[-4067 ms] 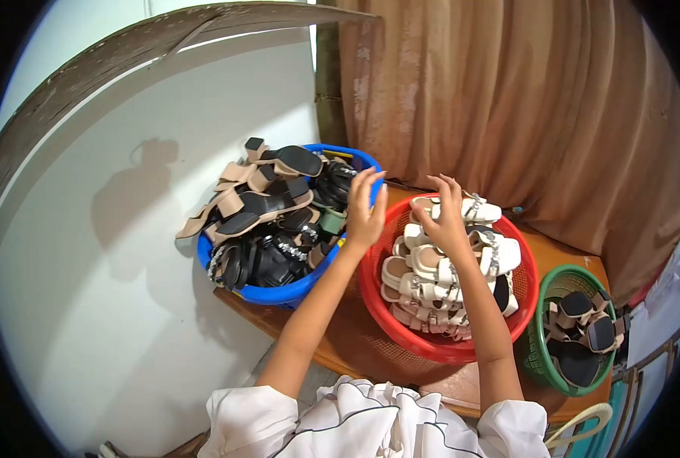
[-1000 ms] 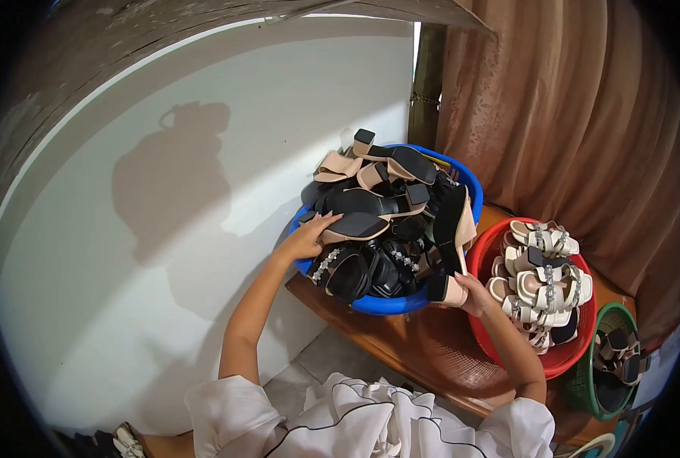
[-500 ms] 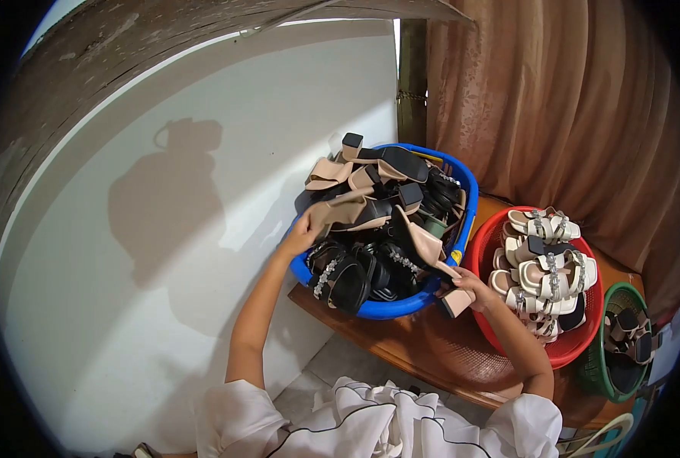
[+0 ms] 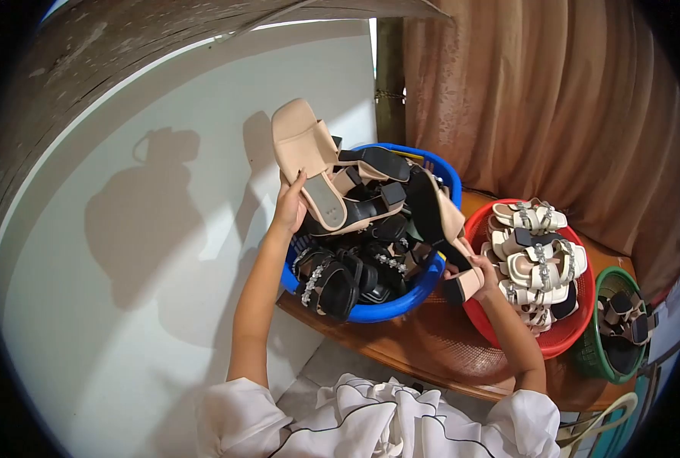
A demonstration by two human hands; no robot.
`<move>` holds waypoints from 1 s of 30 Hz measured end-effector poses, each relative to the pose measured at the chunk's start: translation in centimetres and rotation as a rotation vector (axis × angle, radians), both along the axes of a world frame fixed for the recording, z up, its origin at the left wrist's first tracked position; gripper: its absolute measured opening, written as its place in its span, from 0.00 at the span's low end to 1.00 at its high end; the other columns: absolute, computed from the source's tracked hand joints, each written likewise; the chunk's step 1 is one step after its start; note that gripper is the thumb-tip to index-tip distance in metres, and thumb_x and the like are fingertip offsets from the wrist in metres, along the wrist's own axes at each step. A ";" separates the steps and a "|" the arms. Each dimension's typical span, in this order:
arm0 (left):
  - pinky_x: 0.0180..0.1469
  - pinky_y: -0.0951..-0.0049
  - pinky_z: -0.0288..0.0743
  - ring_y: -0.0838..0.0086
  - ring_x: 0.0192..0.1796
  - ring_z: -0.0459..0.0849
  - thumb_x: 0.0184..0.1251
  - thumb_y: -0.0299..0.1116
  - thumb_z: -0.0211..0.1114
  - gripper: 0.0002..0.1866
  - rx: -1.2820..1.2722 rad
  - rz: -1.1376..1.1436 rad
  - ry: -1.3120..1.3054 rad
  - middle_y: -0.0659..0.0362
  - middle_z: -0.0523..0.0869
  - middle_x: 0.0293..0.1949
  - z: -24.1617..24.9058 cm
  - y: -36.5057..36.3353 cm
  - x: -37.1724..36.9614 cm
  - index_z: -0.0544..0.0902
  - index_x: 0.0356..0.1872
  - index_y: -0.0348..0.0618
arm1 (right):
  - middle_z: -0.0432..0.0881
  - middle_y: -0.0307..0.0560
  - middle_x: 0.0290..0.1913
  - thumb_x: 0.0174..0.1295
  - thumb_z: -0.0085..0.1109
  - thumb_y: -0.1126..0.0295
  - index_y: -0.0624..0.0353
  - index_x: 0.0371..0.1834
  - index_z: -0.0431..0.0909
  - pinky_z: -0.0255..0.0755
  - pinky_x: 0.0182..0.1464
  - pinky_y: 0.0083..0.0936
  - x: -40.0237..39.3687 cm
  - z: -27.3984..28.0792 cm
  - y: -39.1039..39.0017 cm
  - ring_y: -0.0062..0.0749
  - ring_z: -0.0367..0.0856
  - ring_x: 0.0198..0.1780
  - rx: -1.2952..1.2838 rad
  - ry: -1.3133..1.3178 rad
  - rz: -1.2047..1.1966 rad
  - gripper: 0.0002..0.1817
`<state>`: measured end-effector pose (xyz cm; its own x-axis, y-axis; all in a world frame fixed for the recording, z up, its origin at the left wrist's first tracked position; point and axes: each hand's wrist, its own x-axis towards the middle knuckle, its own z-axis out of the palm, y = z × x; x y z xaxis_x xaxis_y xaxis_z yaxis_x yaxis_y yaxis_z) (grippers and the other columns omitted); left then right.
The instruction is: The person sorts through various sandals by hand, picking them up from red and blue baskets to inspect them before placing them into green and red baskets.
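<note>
Your right hand (image 4: 486, 276) grips a beige block-heel sandal (image 4: 441, 221) lifted at the blue basket (image 4: 370, 309) rim; beyond, your left hand (image 4: 290, 208) holds up its beige match (image 4: 309, 164). Below both, most shoes remain heaped.

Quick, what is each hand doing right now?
Left hand: closed on a beige sandal, lifted above the blue basket.
Right hand: closed on a beige block-heel sandal.
</note>
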<state>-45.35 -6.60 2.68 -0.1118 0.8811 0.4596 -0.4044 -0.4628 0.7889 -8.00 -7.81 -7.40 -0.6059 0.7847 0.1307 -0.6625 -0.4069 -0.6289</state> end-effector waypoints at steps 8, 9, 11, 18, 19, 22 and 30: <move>0.50 0.57 0.74 0.54 0.51 0.74 0.51 0.18 0.44 0.31 -0.027 -0.326 0.139 0.41 0.68 0.50 4.7 1.1 6.3 0.48 0.59 0.44 | 0.72 0.44 0.23 0.60 0.34 0.43 0.57 0.52 0.67 0.70 0.44 0.36 2.2 1.9 1.6 0.36 0.75 0.25 -0.020 0.186 -0.137 0.30; 0.51 0.57 0.73 0.53 0.51 0.74 0.51 0.18 0.45 0.32 -0.030 -0.389 0.152 0.42 0.67 0.51 5.2 1.4 7.2 0.46 0.58 0.46 | 0.69 0.42 0.19 0.61 0.34 0.43 0.57 0.48 0.69 0.71 0.43 0.34 2.3 2.7 1.3 0.35 0.74 0.23 -0.064 0.172 -0.165 0.29; 0.50 0.57 0.75 0.53 0.50 0.75 0.52 0.17 0.45 0.33 -0.092 -0.438 0.132 0.42 0.67 0.51 5.9 1.9 9.1 0.43 0.59 0.49 | 0.65 0.40 0.16 0.63 0.35 0.48 0.57 0.44 0.70 0.72 0.41 0.33 3.7 0.8 3.3 0.32 0.71 0.20 0.068 0.273 -0.059 0.24; 0.47 0.57 0.75 0.57 0.49 0.76 0.55 0.19 0.45 0.36 -0.135 -0.489 0.258 0.45 0.63 0.54 6.6 2.6 16.6 0.36 0.59 0.56 | 0.66 0.39 0.17 0.57 0.41 0.61 0.62 0.44 0.70 0.70 0.32 0.25 7.8 4.9 1.3 0.27 0.68 0.22 -0.074 0.176 -0.294 0.18; 0.47 0.57 0.75 0.56 0.49 0.76 0.55 0.19 0.45 0.36 -0.152 -0.487 0.259 0.46 0.62 0.55 6.6 2.6 17.9 0.36 0.59 0.56 | 0.72 0.43 0.22 0.54 0.42 0.61 0.63 0.46 0.69 0.70 0.31 0.27 8.5 5.8 0.3 0.30 0.71 0.25 -0.114 0.038 -0.342 0.20; 0.47 0.57 0.75 0.56 0.49 0.76 0.56 0.19 0.44 0.34 -0.182 -0.487 0.273 0.47 0.59 0.56 6.1 3.3 21.2 0.38 0.59 0.58 | 0.76 0.52 0.39 0.50 0.40 0.64 0.65 0.53 0.62 0.76 0.32 0.25 12.0 5.4 0.8 0.37 0.77 0.33 0.093 -0.016 -0.421 0.26; 0.47 0.57 0.75 0.54 0.48 0.76 0.61 0.23 0.42 0.28 -0.151 -0.587 0.330 0.43 0.67 0.52 7.7 4.1 30.1 0.42 0.58 0.51 | 0.75 0.49 0.40 0.55 0.38 0.63 0.56 0.56 0.59 0.77 0.24 0.25 18.2 8.2 -0.1 0.35 0.79 0.33 0.152 -0.217 -0.659 0.24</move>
